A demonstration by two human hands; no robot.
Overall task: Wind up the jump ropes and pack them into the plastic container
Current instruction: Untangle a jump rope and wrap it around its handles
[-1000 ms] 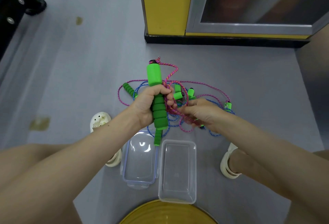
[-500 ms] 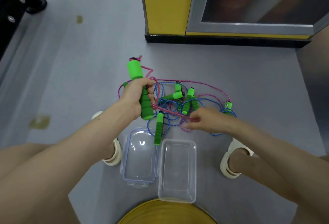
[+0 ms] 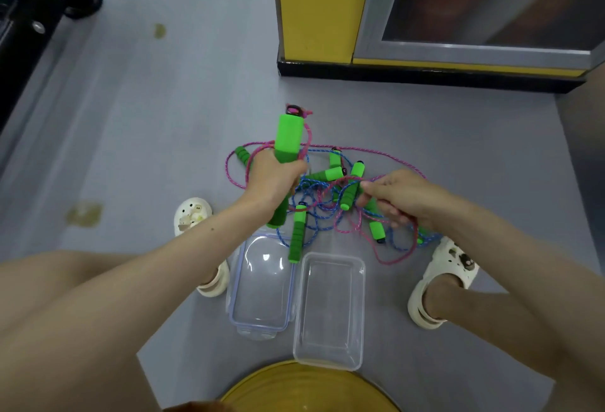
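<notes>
The left hand (image 3: 271, 179) is clamped round a green handle (image 3: 288, 136) held upright above the floor (image 3: 163, 117); its fingers cover the middle of the handle, so I cannot tell whether the smooth top and the ridged end below the wrist are one piece or two held together. The right hand (image 3: 402, 199) is apart from it, off to the right, thumb and fingers pinching a pink rope (image 3: 376, 152) that runs over to the held handle; the hand hides part of the heap beneath it. The jump ropes (image 3: 324, 205) lie as a tangle of pink and blue cord with several green handles, and which cord joins which handle is hard to make out. The plastic container (image 3: 329, 364) stands open on the floor nearer the person, and all the ropes lie outside it. Its lid (image 3: 262, 323) lies just beside it on the left, and the end of one loose handle (image 3: 298, 231) rests over the lid's right edge. White shoes (image 3: 193, 212) flank the heap, a yellow round thing (image 3: 307, 385) is cut off by the bottom edge, and a yellow cabinet (image 3: 320, 9) runs out of view at the top
</notes>
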